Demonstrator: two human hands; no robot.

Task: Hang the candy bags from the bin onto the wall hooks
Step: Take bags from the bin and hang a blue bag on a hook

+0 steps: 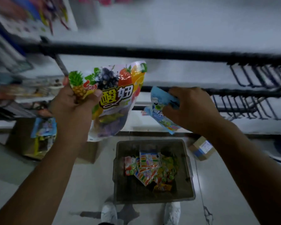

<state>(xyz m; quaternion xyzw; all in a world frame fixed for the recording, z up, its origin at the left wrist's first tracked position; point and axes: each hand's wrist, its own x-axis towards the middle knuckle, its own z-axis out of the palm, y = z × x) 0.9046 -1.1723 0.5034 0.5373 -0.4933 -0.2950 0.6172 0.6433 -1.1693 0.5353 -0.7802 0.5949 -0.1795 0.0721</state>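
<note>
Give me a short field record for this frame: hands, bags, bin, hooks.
left hand: grips fruit-print candy bag near its top
right hand: grips blue candy bag
bin: on floor below the hands, loose bags inside
wall hooks: black, at right, nothing hung on them
task state: neither held bag hung yet

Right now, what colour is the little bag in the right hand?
Light blue, with a bit of green and white print. The small candy bag shows best in the head view, gripped by the right hand.
</note>
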